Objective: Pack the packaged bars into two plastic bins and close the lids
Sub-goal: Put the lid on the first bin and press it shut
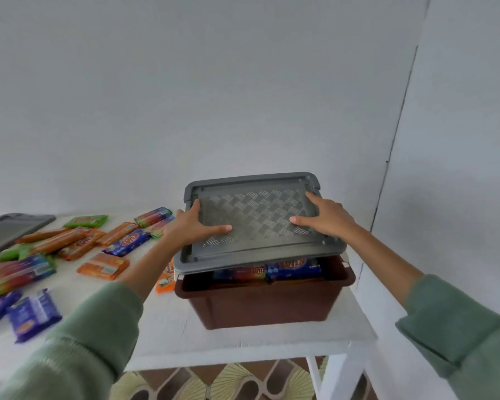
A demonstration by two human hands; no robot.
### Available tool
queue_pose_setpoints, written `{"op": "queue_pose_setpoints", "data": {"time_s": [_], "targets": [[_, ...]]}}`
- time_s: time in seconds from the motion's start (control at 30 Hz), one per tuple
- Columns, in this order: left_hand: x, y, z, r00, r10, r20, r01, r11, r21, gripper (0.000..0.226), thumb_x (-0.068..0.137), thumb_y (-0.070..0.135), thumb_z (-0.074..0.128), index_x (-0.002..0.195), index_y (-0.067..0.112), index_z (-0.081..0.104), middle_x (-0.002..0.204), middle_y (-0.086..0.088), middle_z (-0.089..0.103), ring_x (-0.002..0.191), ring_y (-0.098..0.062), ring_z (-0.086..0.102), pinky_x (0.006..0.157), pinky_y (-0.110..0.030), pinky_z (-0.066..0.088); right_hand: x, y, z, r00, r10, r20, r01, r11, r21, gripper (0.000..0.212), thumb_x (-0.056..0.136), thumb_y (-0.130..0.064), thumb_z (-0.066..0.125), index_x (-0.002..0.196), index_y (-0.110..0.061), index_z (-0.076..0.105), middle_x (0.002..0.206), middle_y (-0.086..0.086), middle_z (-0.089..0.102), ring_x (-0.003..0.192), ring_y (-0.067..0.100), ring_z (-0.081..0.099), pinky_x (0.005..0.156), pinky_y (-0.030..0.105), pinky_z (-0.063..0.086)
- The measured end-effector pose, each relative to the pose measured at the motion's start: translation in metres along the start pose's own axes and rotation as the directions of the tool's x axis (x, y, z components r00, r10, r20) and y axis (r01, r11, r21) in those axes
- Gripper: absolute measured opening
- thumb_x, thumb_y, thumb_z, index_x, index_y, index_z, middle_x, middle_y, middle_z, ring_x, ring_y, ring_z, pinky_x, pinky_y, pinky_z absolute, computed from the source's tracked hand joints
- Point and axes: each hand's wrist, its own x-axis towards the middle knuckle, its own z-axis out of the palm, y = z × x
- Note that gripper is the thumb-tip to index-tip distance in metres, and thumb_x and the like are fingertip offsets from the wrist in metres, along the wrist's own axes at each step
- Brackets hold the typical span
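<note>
Above the table (168,327), outspread left hand (195,226) and right hand (326,216) press lid (257,215).

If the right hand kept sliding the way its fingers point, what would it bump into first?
Probably the raised far rim of the grey patterned plastic lid that the right hand lies flat on; beyond that, the white wall, though depth is unclear.
</note>
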Motion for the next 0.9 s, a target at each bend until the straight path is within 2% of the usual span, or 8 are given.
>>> {"op": "queue_pose_setpoints", "data": {"time_s": [0.13, 0.23, 0.33, 0.5, 0.63, 0.73, 0.83, 0.9], "targets": [[-0.022, 0.006, 0.016, 1.0, 0.006, -0.029, 0.001, 0.973, 0.231, 0.107, 0.071, 0.08, 0.041, 0.15, 0.017, 0.003, 0.151, -0.019, 0.025, 0.137, -0.034, 0.032, 0.105, -0.042, 0.035, -0.026, 0.016, 0.015, 0.998, 0.057, 0.021, -0.058, 0.998, 0.024, 0.088, 0.081, -0.058, 0.057, 0.149, -0.023, 0.015, 0.152, 0.006, 0.03, 0.137, 0.028, 0.034, 0.106, 0.041, 0.035], [-0.031, 0.004, 0.032, 1.0, -0.026, 0.001, 0.025, 0.976, 0.217, 0.104, 0.073, 0.08, 0.036, 0.149, 0.017, 0.005, 0.153, -0.02, 0.019, 0.139, -0.035, 0.025, 0.11, -0.046, 0.03, -0.037, 0.024, 0.029, 0.996, 0.086, 0.029, -0.087, 0.996, 0.027, 0.084, 0.082, -0.06, 0.054, 0.149, -0.024, 0.018, 0.15, 0.008, 0.034, 0.135, 0.029, 0.037, 0.104, 0.042, 0.037], [-0.041, 0.005, 0.044, 0.996, -0.089, -0.019, 0.091, 0.97, 0.224, 0.097, 0.077, 0.078, 0.034, 0.149, 0.02, 0.008, 0.153, -0.021, 0.012, 0.14, -0.037, 0.019, 0.11, -0.051, 0.025, -0.042, 0.027, 0.038, 0.994, 0.1, 0.032, -0.098, 0.993, -0.059, 0.076, 0.084, -0.064, 0.046, 0.147, -0.027, 0.023, 0.147, 0.011, 0.035, 0.136, 0.028, 0.034, 0.103, 0.042, 0.036], [-0.045, 0.006, 0.045, 0.994, -0.097, -0.058, 0.108, 0.97, 0.218, 0.093, 0.078, 0.077, 0.033, 0.149, 0.022, 0.009, 0.155, -0.017, 0.007, 0.143, -0.037, 0.01, 0.11, -0.053, 0.022, -0.042, 0.025, 0.038, 0.99, 0.126, 0.054, -0.118, 0.984, -0.135, 0.073, 0.086, -0.067, 0.037, 0.148, -0.033, 0.017, 0.149, 0.014, 0.027, 0.135, 0.035, 0.032, 0.104, 0.043, 0.034], [-0.039, 0.0, 0.043, 0.994, -0.087, -0.069, 0.101, 0.969, 0.224, 0.073, 0.089, 0.065, 0.03, 0.148, 0.025, 0.017, 0.151, -0.018, 0.023, 0.136, -0.038, 0.029, 0.105, -0.046, 0.032, -0.041, 0.027, 0.037, 0.983, 0.163, 0.09, -0.15, 0.98, -0.131, 0.067, 0.089, -0.064, 0.032, 0.148, -0.036, 0.014, 0.149, 0.018, 0.025, 0.135, 0.036, 0.031, 0.106, 0.044, 0.031], [-0.026, -0.015, 0.037, 0.991, -0.042, -0.125, 0.057, 0.99, 0.126, 0.045, 0.099, 0.04, 0.029, 0.143, 0.029, 0.033, 0.145, -0.012, 0.04, 0.128, -0.033, 0.042, 0.101, -0.042, 0.038, -0.039, 0.031, 0.04, 0.987, 0.15, 0.05, -0.145, 0.984, -0.099, 0.052, 0.096, -0.051, 0.028, 0.146, -0.038, 0.018, 0.148, 0.013, 0.032, 0.136, 0.032, 0.028, 0.104, 0.043, 0.033], [-0.024, -0.032, 0.039, 0.996, -0.064, -0.063, 0.06, 0.996, -0.073, 0.042, 0.1, 0.026, 0.028, 0.14, 0.033, 0.037, 0.146, -0.01, 0.04, 0.121, -0.03, 0.047, 0.099, -0.037, 0.039, -0.04, 0.033, 0.04, 0.987, 0.153, 0.042, -0.148, 0.984, -0.102, 0.047, 0.099, -0.044, 0.025, 0.145, -0.04, 0.021, 0.146, 0.012, 0.036, 0.136, 0.03, 0.027, 0.102, 0.044, 0.034], [-0.025, -0.038, 0.044, 0.996, -0.057, -0.073, 0.05, 0.994, -0.101, 0.042, 0.1, 0.027, 0.027, 0.14, 0.037, 0.036, 0.146, -0.008, 0.039, 0.123, -0.029, 0.046, 0.104, -0.041, 0.036, -0.039, 0.034, 0.04, 0.986, 0.158, 0.051, -0.152, 0.983, -0.105, 0.047, 0.099, -0.044, 0.025, 0.145, -0.04, 0.021, 0.147, 0.011, 0.036, 0.137, 0.03, 0.027, 0.102, 0.044, 0.034]]}}
